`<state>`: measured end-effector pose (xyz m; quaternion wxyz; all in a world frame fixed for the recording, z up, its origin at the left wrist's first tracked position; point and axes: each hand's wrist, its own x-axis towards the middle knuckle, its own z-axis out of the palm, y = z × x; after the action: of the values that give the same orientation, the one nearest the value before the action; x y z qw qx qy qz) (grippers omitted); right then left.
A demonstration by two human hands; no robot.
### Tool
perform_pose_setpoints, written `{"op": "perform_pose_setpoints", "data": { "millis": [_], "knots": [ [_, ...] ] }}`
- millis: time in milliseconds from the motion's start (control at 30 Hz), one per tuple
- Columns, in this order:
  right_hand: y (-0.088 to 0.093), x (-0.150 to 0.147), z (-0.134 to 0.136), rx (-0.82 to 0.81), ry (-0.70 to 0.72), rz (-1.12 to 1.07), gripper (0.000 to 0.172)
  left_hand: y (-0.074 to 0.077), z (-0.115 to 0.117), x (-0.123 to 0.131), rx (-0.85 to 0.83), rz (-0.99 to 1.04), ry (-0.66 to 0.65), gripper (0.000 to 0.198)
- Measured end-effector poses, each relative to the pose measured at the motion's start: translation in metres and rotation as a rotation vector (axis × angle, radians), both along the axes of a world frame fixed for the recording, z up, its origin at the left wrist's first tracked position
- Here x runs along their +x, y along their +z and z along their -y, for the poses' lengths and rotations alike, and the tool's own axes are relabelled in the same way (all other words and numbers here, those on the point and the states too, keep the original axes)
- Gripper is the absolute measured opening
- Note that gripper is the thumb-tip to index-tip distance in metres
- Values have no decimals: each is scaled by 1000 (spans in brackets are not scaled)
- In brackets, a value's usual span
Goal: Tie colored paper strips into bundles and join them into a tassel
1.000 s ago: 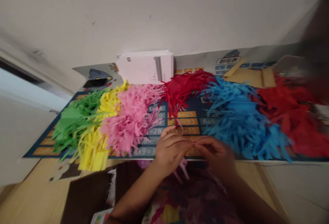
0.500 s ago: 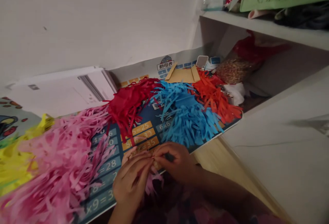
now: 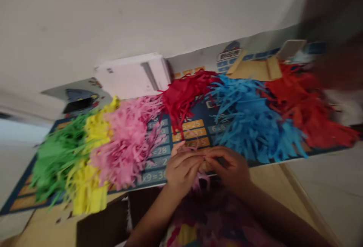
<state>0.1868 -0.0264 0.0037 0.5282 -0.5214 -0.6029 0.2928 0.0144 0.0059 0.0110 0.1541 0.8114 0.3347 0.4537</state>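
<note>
My left hand (image 3: 181,169) and my right hand (image 3: 231,165) meet at the front edge of the table, fingertips pinched together. Between them is a small piece of pink fringed paper (image 3: 202,182); its thin strips hang below my fingers and one curls above. The exact spot being pinched is too small and dim to make out. Left of my hands lies a pile of pink fringed paper (image 3: 124,145). Beyond them sits a red fringed bunch (image 3: 187,92), and to the right a blue fringed bunch (image 3: 249,122).
Green fringe (image 3: 61,152) and yellow fringe (image 3: 93,190) lie at the left, orange-red fringe (image 3: 300,107) at the right. A printed times-table mat (image 3: 154,177) covers the table. Against the wall stand a stack of white sheets (image 3: 127,75) and a tan folded card (image 3: 252,70).
My view has swung left, so the green and yellow fringe now show and the shelf is mostly a blur. Both hands keep their pinch on the pink fringed paper.
</note>
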Motion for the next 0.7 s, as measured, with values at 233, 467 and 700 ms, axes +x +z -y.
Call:
{"op": "perform_pose_setpoints", "data": {
  "millis": [233,467,700],
  "knots": [
    [-4,-3,4,29,3,87,7,-5,4,-4,-18,73,8,12],
    [-2,-4,3,80,8,125,7,-1,3,-5,-39,57,1,8],
    [3,4,10,92,121,154,7,-13,8,-1,-62,72,-55,11]
  ]
}}
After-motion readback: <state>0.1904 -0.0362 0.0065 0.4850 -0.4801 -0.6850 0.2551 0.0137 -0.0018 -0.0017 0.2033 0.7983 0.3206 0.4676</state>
